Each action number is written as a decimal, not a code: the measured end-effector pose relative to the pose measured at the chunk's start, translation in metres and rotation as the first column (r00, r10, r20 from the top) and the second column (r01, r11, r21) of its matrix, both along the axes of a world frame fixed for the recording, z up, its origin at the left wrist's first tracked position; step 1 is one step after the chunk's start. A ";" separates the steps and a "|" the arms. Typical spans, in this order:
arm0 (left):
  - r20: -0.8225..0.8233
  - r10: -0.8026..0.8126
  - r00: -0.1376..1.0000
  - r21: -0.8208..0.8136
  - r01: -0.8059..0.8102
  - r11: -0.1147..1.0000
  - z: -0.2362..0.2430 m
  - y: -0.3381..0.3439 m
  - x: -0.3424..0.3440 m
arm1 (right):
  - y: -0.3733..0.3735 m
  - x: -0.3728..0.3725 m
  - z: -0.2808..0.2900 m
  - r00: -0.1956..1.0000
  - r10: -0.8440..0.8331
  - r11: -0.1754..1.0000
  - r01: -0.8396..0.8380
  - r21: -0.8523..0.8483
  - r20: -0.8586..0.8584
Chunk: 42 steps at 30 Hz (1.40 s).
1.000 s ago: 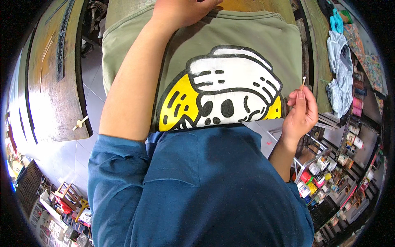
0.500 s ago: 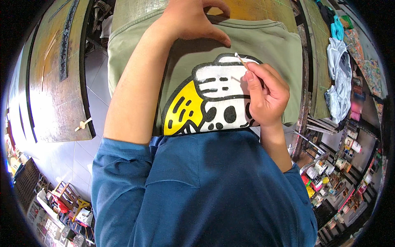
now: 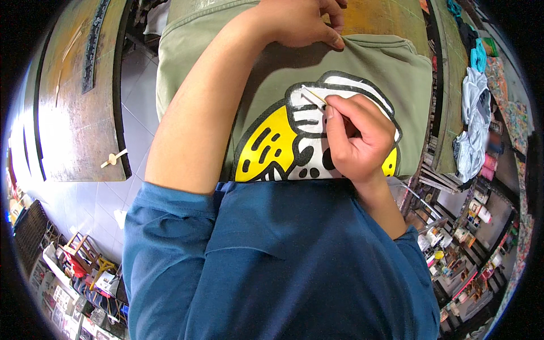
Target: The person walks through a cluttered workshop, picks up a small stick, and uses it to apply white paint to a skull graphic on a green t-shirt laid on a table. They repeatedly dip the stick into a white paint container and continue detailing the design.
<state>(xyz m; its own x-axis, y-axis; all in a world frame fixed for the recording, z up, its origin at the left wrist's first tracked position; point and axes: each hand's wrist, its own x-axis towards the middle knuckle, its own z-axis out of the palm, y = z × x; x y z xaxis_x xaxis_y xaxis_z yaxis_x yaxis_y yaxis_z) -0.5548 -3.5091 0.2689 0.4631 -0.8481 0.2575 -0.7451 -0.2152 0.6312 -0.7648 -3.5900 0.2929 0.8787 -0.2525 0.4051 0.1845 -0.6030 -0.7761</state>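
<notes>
Wood board: brown panel well left of the garment, a pale wooden peg at its lower edge.
Garment: olive-green shirt spread flat on the work surface, its yellow, white and black print facing up.
Left hand: fingers curled, pressing down on the shirt's upper part, above the print.
Right hand: pinches a thin pale stick, tip touching the white area of the print.
Cloths: bunched blue and white fabric, well right of the shirt.
</notes>
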 end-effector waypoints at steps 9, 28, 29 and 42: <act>-0.045 0.020 0.999 0.041 -0.018 0.999 0.003 0.000 -0.001 | 0.000 0.001 -0.004 1.000 0.024 0.995 -0.025 -0.101 -0.018; -0.111 0.020 0.994 0.096 -0.009 0.995 0.021 0.005 -0.005 | 0.000 0.000 -0.006 1.000 0.011 0.993 -0.013 -0.114 -0.020; -0.113 0.023 0.993 0.100 -0.011 0.995 0.022 0.005 -0.005 | 0.000 0.000 -0.005 1.000 0.009 0.993 -0.011 -0.117 -0.020; -0.105 0.028 0.994 0.130 -0.014 0.991 0.023 0.004 -0.005 | 0.001 0.000 -0.005 0.999 0.008 0.989 -0.014 -0.148 -0.043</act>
